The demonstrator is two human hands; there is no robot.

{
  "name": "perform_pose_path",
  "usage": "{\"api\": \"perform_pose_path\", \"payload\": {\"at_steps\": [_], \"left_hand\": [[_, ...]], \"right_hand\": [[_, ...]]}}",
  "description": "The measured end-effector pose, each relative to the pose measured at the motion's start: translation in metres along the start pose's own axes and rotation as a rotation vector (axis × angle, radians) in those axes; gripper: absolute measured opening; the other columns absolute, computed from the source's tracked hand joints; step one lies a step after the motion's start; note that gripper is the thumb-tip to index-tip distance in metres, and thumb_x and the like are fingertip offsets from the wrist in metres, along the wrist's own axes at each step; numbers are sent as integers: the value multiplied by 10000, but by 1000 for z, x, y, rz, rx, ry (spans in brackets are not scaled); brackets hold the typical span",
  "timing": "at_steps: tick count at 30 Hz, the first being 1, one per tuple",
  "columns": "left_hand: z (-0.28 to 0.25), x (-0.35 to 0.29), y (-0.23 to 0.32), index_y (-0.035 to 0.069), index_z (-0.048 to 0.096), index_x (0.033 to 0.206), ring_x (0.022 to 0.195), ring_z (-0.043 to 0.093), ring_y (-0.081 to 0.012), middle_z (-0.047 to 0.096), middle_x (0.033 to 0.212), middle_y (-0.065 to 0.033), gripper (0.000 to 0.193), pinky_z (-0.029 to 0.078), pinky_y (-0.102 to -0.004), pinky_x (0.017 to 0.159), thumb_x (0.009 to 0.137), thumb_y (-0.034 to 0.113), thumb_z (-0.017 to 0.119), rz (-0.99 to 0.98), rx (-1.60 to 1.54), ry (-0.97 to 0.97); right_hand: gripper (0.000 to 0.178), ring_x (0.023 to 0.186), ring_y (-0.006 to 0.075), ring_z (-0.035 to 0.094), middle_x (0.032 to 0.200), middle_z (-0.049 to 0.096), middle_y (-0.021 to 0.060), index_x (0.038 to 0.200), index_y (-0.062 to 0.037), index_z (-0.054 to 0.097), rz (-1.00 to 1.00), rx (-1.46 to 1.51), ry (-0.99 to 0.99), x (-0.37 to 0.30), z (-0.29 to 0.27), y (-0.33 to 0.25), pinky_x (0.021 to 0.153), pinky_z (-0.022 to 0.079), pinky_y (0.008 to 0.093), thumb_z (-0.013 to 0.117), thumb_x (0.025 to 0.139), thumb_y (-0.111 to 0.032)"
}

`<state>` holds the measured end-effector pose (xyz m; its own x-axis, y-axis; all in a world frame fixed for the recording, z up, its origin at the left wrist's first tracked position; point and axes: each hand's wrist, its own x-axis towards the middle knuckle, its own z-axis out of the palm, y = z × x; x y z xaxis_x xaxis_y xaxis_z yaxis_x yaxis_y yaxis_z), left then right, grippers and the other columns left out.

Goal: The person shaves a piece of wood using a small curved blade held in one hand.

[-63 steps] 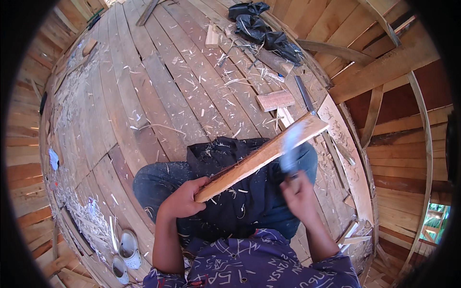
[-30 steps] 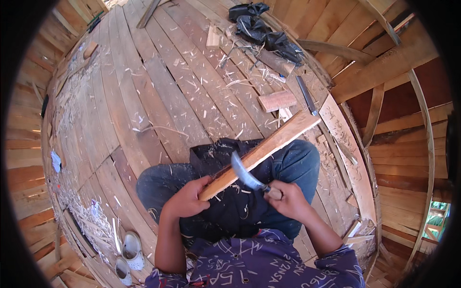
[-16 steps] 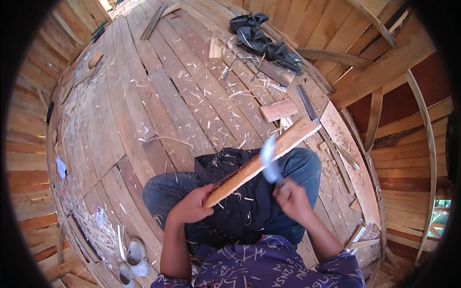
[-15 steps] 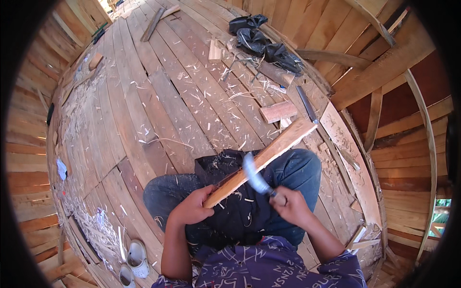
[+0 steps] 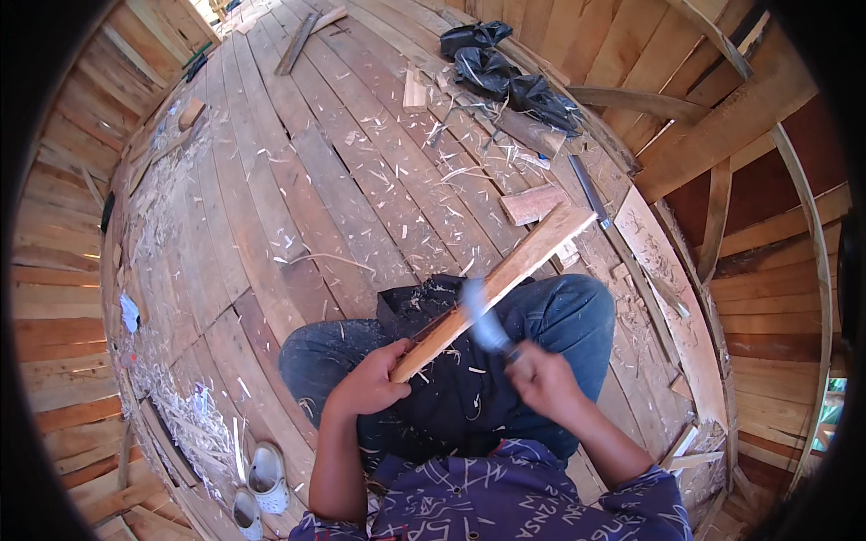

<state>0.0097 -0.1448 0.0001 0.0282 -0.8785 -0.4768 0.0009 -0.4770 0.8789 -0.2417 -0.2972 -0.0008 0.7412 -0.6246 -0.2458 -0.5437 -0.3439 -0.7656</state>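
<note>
My left hand [image 5: 372, 379] is closed round the near end of a long wooden stick [image 5: 523, 259], which slants up and to the right over my lap. In my right hand [image 5: 548, 379] is the handle of a knife with a broad curved blade [image 5: 485, 317]. The blade is smeared by motion and lies against or just over the stick's middle; I cannot tell if it touches. Beneath the stick, a dark cloth [image 5: 451, 397] covers my lap between my bent knees.
Wood shavings litter the plank floor [image 5: 271, 189]. Right of the stick lie a wood block [image 5: 532, 204], a long dark blade-like tool [image 5: 588, 189] and a pale board [image 5: 672, 302]. Black plastic bags [image 5: 492, 72] sit at the far right wall. Grey clogs [image 5: 267, 478] stand at the lower left.
The stick's far end has turned slightly, showing more of its pale face. My right hand and the knife have shifted slightly. The whole view has moved a little.
</note>
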Motion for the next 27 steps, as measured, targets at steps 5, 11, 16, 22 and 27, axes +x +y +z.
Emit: {"api": "perform_pose_path", "payload": {"at_steps": [5, 11, 16, 22, 27], "left_hand": [[-3, -3, 5, -47, 496, 1175, 824, 476, -89, 516, 910, -20, 522, 426, -238, 733, 661, 15, 564, -86, 8, 8], [3, 0, 3, -13, 503, 1134, 676, 415, -37, 428, 783, 53, 506, 348, -206, 555, 632, 1, 564, 55, 8, 30], [5, 3, -1, -15, 505, 1104, 728, 419, -45, 430, 821, 43, 480, 366, -215, 602, 628, -3, 565, 102, 83, 80], [5, 1, -9, -19, 501, 1090, 745, 416, -50, 434, 833, 35, 476, 369, -214, 624, 621, 12, 578, 105, 101, 67], [8, 0, 1, -40, 499, 1091, 789, 478, -119, 510, 838, -64, 459, 435, -282, 717, 653, 43, 608, -8, 88, 107]], "right_hand": [[181, 722, 370, 653, 714, 629, 192, 949, -67, 568, 48, 397, 417, 23, 1, 1, 636, 506, 414, 666, 811, -130], [158, 684, 284, 611, 695, 592, 129, 908, -58, 569, -15, 290, 120, 19, -4, -3, 619, 478, 380, 678, 797, -87], [136, 662, 146, 581, 702, 573, 67, 886, -27, 549, -134, -57, -215, 6, -4, 0, 625, 467, 310, 665, 824, -60], [175, 690, 391, 618, 708, 616, 177, 923, -87, 565, -31, 236, 203, 10, 5, 2, 590, 488, 402, 675, 787, -91], [196, 738, 402, 620, 736, 605, 197, 934, -66, 552, -14, 202, 47, 2, 8, -2, 592, 486, 406, 680, 788, -89]]}}
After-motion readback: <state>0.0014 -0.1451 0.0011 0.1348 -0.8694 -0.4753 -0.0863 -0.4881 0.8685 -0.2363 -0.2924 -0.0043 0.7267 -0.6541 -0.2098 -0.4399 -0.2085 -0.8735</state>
